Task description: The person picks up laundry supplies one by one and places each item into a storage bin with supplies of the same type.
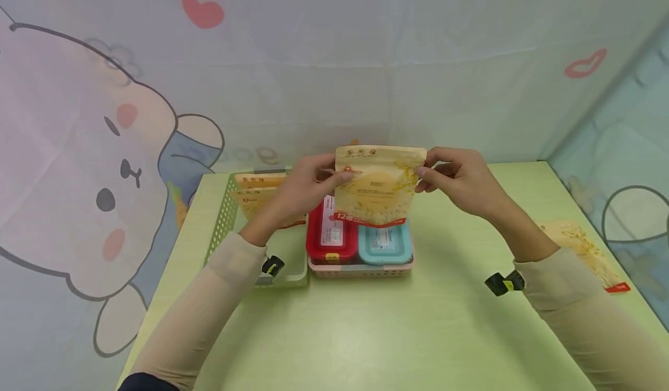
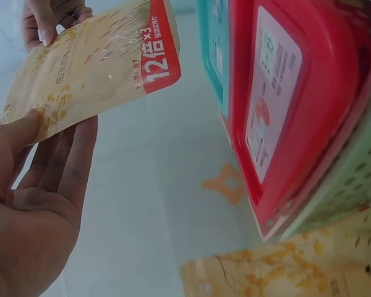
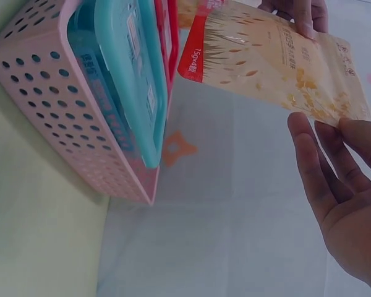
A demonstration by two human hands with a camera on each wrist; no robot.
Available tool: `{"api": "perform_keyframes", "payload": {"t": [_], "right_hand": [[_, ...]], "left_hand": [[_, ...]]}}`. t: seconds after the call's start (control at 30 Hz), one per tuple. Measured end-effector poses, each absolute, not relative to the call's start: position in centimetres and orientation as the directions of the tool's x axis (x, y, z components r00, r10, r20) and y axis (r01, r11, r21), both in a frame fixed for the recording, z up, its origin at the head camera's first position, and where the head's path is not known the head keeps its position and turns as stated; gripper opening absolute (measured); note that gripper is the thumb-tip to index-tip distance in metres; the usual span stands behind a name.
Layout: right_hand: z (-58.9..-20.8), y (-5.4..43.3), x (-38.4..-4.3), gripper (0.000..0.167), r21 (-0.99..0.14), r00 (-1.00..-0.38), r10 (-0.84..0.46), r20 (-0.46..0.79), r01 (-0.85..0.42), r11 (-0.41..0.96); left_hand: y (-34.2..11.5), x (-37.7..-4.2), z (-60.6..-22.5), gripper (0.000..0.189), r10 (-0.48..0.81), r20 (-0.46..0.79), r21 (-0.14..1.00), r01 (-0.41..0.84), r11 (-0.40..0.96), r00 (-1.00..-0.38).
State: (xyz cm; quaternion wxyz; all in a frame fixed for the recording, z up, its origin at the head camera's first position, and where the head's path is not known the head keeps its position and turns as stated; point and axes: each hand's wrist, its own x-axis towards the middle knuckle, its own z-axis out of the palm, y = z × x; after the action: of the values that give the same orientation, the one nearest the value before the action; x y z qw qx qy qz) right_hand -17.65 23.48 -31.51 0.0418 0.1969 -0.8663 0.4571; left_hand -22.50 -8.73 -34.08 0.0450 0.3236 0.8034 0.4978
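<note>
Holding: one yellow pouch, red lower band, raised between left hand and right hand.

Left hand: thumb on the printed face, fingers behind, pinching the pouch's left edge; right hand: thumb and fingers clamped on the opposite edge near the top. Pouch location: above the pink basket, apart from its contents in both wrist views. Pink basket, perforated: one red-lidded box at left, one teal-lidded box at right, side by side. Green basket, perforated, just beside it on the left: further yellow pouches, standing tilted, partly hidden by the left hand. Loose pouch: lying on the pale green table, far right, partly hidden by the right forearm.
</note>
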Motion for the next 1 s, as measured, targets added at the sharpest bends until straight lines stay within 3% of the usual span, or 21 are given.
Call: {"api": "perform_keyframes", "payload": {"t": [0.4,0.67,1.0], "right_hand": [[-31.7,20.6,-18.5,0.014,-0.794,-0.900,-0.335,0.281,-0.414,0.446],[-31.5,18.0,-18.5,0.011,-0.809,-0.892,-0.345,0.293,-0.423,0.407],[-32.0,14.8,-18.6,0.008,-0.800,-0.867,-0.379,0.324,-0.464,0.379]], "left_hand": [[-11.7,-22.7,-33.3,0.027,0.516,0.217,0.776,0.467,0.423,-0.828],[-14.0,-22.5,-33.7,0.031,0.504,0.258,0.794,0.479,0.375,-0.824],[-17.4,-21.4,-34.3,0.017,0.478,0.290,0.760,0.503,0.411,-0.829]]}}
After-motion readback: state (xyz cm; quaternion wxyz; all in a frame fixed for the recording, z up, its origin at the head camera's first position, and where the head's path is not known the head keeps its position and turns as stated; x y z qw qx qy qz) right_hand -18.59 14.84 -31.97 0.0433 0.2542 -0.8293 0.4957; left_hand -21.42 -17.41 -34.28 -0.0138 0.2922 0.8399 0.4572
